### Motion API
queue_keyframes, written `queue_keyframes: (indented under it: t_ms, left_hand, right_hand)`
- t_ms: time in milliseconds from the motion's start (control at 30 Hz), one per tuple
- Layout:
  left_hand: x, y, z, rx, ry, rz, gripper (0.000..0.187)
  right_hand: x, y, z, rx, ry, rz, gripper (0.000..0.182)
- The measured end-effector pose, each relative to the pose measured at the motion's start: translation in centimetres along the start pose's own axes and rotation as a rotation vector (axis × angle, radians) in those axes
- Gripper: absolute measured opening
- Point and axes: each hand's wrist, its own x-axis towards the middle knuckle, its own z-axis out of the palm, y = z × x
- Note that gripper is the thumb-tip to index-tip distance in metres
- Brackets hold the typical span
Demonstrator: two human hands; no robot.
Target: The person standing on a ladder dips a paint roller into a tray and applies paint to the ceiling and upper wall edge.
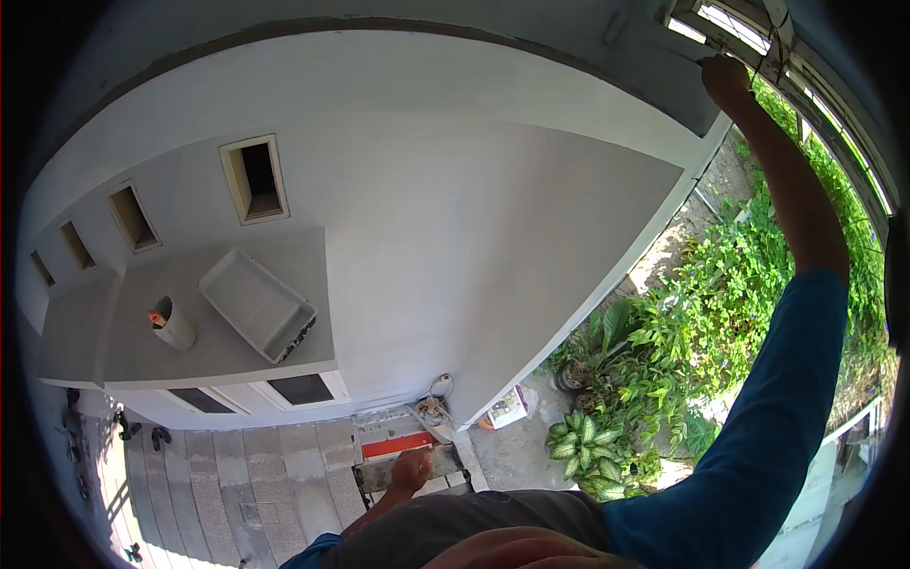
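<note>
The right hand [727,81] is lifted high, beside the old window frame [779,47] and close to the dark grey surface [654,71] under the upper edge. Its fingers are curled together; a thin line shows near their tips, but I cannot tell if it is a thing they hold. My judgement is that the present step is work at this high corner, with the arm stretched far. A move from this posture would call for firm footing and a steady wrist. The left hand [409,472] is low, near the body and just before the red strip [398,444]; I cannot tell whether its fingers are apart or closed on something. Farther out, across the pale wall [417,218], a white tray [248,292] lies on the grey ledge [128,327]. Beside it, apart, stands a pale container [177,332] with an orange-coloured thing [155,317] at its mouth. Green plants [711,313] grow below the raised arm.
</note>
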Motion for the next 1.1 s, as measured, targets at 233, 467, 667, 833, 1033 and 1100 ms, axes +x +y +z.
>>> queue_keyframes:
  t_ms: [233, 467, 667, 833, 1033, 1100]
  left_hand:
    - [-0.1, -0.2, 0.1, -0.012, 0.012, -0.018, 0.031]
    - [-0.3, -0.8, 0.3, -0.012, 0.043, 0.016, 0.032]
    - [-0.3, -0.9, 0.8, -0.003, 0.056, -0.003, 0.033]
    - [-0.2, -1.3, 0.8, -0.026, 0.032, 0.011, 0.031]
    - [-0.1, -0.6, 0.5, -0.022, 0.059, 0.02, 0.031]
    - [-0.3, -0.3, 0.4, -0.02, 0.05, 0.01, 0.031]
  right_hand:
    - [-1.3, 4.3, -3.8, -0.016, -0.11, 0.044, 0.02]
    - [1.9, 0.1, -4.6, 0.014, -0.148, 0.095, 0.021]
    - [1.7, 1.3, -4.0, 0.131, -0.214, 0.218, 0.027]
    - [0.6, 8.1, -7.7, -0.117, -0.069, -0.102, 0.02]
    - [-4.3, 5.1, -15.6, -0.017, 0.005, -0.233, 0.02]
    - [1.3, 4.1, -7.4, -0.084, -0.101, -0.01, 0.021]
